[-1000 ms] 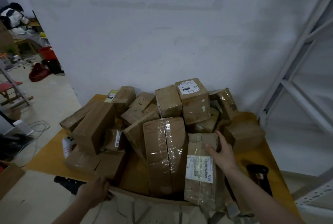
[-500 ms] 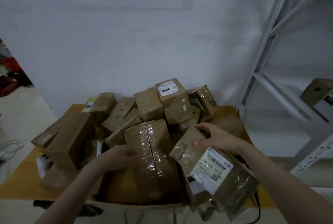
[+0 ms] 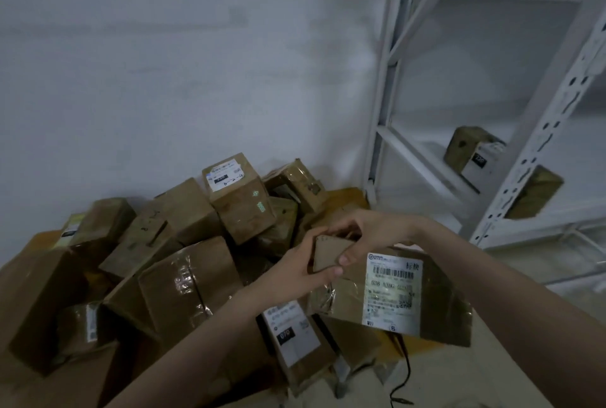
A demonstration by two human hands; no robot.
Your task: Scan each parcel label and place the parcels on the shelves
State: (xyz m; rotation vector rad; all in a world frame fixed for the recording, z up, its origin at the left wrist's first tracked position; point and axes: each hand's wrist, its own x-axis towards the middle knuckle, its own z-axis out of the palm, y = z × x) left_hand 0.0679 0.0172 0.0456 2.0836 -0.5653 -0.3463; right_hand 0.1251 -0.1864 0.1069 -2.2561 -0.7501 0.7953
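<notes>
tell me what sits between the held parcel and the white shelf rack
In the head view, nothing sits between the held parcel and the white shelf rack: only bare pale floor and the right forearm crossing above it. Both hands, left and right, grip the parcel.

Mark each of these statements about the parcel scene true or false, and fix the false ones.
1. Both hands hold the labelled parcel. True: left hand and right hand grip its upper end.
2. Its label faces the camera. True.
3. The white shelving holds no parcels. False: two shelved parcels sit on it.
4. The held parcel lies flat on the pile of parcels. False: it is lifted above it.
</notes>
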